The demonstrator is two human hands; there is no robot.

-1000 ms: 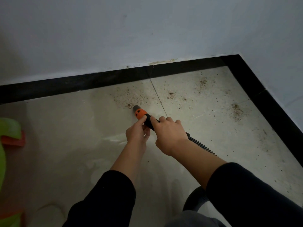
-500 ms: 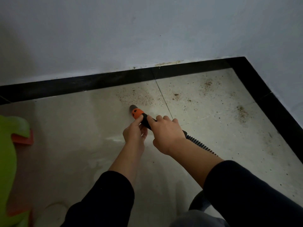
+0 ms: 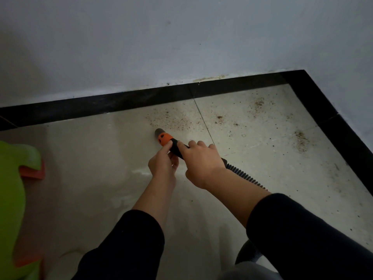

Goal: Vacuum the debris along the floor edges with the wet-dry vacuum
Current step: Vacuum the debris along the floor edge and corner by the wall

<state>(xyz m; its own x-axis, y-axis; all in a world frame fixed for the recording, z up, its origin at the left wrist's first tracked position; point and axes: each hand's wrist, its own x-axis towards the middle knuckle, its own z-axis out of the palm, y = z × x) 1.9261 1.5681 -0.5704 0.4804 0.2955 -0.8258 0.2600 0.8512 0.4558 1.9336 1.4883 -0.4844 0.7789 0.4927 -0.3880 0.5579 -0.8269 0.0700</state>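
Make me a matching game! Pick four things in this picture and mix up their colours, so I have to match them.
Things:
1. nozzle collar
2. baseboard
3. plastic thing at the left edge
4. debris

Colours:
A. black
B. brown
C. orange
D. green

Right pairs: 1-C, 2-A, 3-D, 4-B

- No text, brand, number or sign could be read anywhere.
- Dark marks on the orange nozzle [image 3: 164, 138] were too small to make out.
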